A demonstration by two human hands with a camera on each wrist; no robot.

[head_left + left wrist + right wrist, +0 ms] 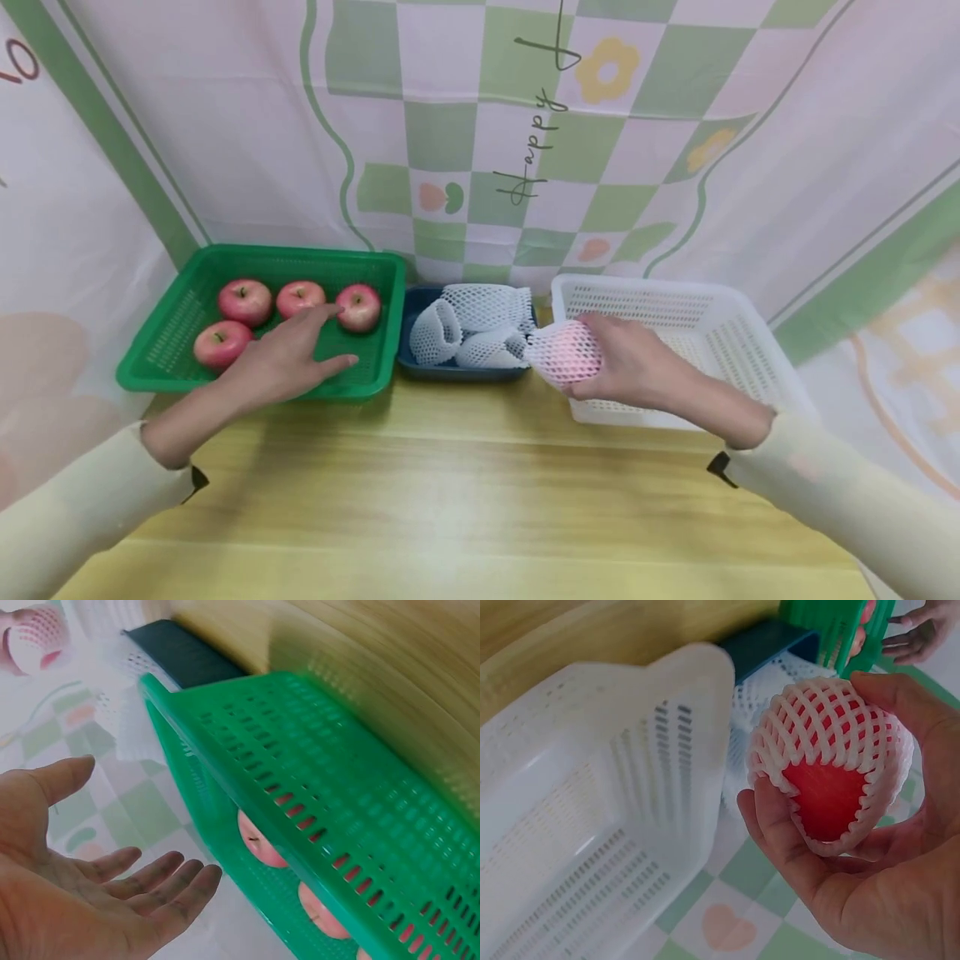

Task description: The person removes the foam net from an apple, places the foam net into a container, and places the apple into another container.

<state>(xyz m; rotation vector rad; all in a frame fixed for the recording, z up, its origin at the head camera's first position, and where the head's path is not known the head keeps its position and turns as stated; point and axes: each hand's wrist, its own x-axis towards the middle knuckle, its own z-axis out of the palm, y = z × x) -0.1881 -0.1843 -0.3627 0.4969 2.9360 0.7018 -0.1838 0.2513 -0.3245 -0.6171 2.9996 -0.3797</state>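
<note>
My right hand (633,360) grips an apple in a white foam net (564,354) above the near left corner of the white basket (720,292). In the right wrist view, red skin of the netted apple (829,799) shows through the net's opening. Over the green basket (142,385) my left hand (288,354) is spread with nothing in it, fingers pointing at the rightmost apple (358,307). Whether the index fingertip touches that apple I cannot tell. Three more apples (245,302) lie in the green basket. The left wrist view shows the left hand's (97,877) fingers extended.
Between the two baskets stands a dark blue tray (465,373) with several white foam nets (483,308) in it. All three containers are on a wooden table (450,492). A checkered cloth (517,142) hangs right behind them.
</note>
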